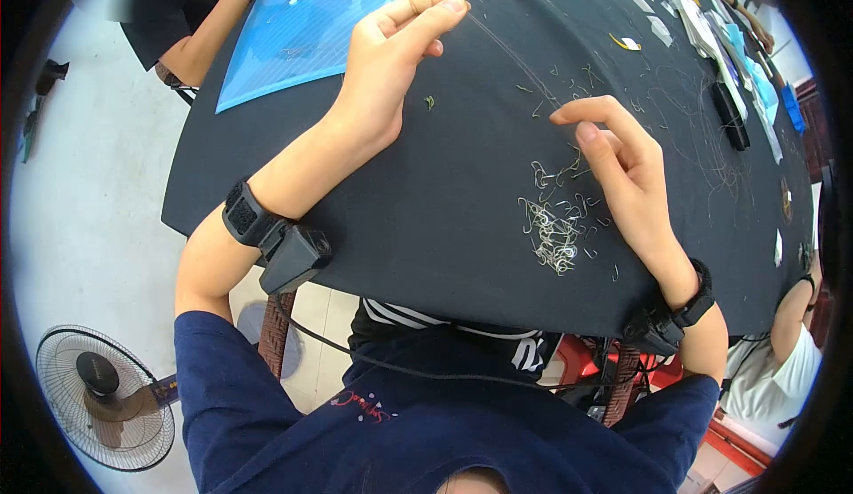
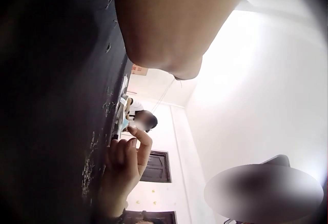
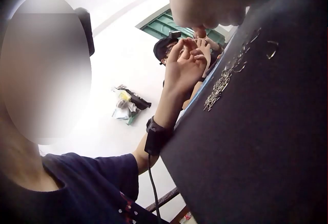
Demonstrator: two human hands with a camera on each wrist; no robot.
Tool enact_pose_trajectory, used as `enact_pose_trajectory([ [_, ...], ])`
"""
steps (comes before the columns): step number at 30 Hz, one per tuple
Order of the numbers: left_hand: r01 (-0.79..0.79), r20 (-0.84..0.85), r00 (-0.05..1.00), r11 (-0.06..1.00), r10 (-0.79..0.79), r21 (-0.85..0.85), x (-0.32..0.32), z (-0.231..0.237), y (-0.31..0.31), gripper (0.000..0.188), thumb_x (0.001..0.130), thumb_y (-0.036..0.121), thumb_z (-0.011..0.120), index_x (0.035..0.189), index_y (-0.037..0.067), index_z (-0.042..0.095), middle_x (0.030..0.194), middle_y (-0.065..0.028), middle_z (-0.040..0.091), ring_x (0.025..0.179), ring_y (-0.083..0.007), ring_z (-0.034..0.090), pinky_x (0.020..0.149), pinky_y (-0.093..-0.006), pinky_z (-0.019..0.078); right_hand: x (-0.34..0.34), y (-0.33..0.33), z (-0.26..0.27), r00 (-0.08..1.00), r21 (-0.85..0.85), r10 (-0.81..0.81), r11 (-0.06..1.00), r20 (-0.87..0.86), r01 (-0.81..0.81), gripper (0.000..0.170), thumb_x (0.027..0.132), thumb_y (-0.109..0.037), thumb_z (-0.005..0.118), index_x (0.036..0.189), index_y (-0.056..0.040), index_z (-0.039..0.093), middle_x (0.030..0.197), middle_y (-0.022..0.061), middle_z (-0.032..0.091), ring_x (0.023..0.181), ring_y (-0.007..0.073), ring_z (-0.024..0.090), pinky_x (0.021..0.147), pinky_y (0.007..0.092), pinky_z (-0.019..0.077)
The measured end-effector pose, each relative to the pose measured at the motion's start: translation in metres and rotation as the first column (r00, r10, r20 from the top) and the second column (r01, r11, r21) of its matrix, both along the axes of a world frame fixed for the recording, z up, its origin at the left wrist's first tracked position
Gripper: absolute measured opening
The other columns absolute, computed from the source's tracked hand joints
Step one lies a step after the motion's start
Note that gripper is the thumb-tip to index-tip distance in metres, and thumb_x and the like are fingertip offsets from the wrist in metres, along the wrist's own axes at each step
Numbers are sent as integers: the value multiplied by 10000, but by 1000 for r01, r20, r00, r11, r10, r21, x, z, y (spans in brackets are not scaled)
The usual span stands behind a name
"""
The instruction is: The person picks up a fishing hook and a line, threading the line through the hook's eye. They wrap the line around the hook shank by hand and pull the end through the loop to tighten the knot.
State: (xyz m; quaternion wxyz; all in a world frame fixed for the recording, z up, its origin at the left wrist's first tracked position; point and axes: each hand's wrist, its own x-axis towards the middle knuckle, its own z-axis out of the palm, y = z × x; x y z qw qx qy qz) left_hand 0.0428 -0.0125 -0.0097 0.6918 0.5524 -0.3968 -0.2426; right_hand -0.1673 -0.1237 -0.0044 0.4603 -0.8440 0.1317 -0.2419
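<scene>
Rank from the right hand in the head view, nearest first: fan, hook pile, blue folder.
From the right hand:
1. Hook pile: just left, nearer the body.
2. Blue folder: far-left part of the table.
3. Fan: off the table, far left.

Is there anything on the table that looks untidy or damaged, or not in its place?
The thin line at the right of the black table lies in a loose tangle. Some small hooks lie strayed outside their pile, and white scraps are scattered beyond. I see no clear damage.
</scene>
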Motion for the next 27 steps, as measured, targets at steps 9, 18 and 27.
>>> enact_pose_trajectory([
  [9, 695, 108, 704, 712, -702, 97, -10, 13, 7, 188, 835, 240, 636, 751, 72, 636, 1325, -198, 467, 1061, -194, 542, 883, -303, 428, -2, -13, -7, 974, 134, -189, 976, 122, 172, 163, 931, -65, 441, 975, -29, 594, 725, -45, 516, 613, 22, 430, 533, 189, 343],
  [18, 883, -31, 465, 461, -885, 89, -36, 17, 16, 95, 772, 91, 711, 733, 41, 641, 794, -108, 660, 771, -184, 609, 715, -291, 459, -1, -13, -8, 1000, 282, 20, 959, -4, -18, 164, 882, -90, 537, 996, -29, 638, 829, 17, 614, 729, 72, 529, 686, 222, 433],
  [27, 294, 587, 755, 951, -291, 93, -27, 8, 11, 58, 808, 39, 676, 841, 25, 631, 905, -64, 653, 799, -103, 570, 709, -232, 439, -2, -10, -5, 919, 123, -209, 976, 335, 177, 198, 841, -54, 614, 1034, -30, 580, 971, 10, 605, 896, 63, 553, 785, 211, 439],
])
